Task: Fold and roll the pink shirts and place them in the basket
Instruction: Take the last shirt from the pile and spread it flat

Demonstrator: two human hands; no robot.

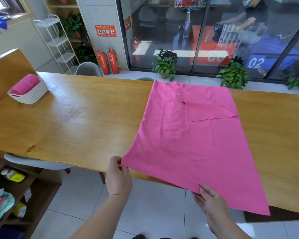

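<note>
Pink shirt (188,135), hem in hands (118,176) (209,200) (near edge)

Basket (30,95) left of shirt (188,135) (both on table (76,118)).

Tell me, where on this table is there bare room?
Bare wood stretches across the table between the white basket and the pink shirt, and a narrower strip lies right of the shirt. It is crowded at the near edge, where the left hand and right hand pinch the hem.

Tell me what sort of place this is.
Probably an office or shared workroom, not a home: a long wooden table, two red fire extinguishers below a safety notice, and numbered glass partitions.
</note>
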